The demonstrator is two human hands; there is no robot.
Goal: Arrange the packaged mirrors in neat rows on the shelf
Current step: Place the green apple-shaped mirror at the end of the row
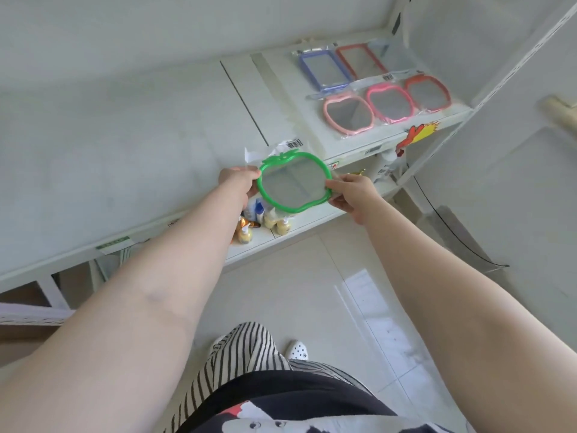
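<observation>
A green apple-shaped mirror in clear packaging is held in the air just in front of the white shelf. My left hand pinches its left rim, and my right hand grips its right rim. On the shelf's right end lie several packaged mirrors in two rows: a blue rectangular one and a red rectangular one at the back, then a light pink apple mirror, a pink one and a red one in front.
A lower shelf holds small bottles beneath the green mirror. A red and yellow sticker marks the shelf's front edge. White uprights frame the right side. A black cable hangs over the tiled floor.
</observation>
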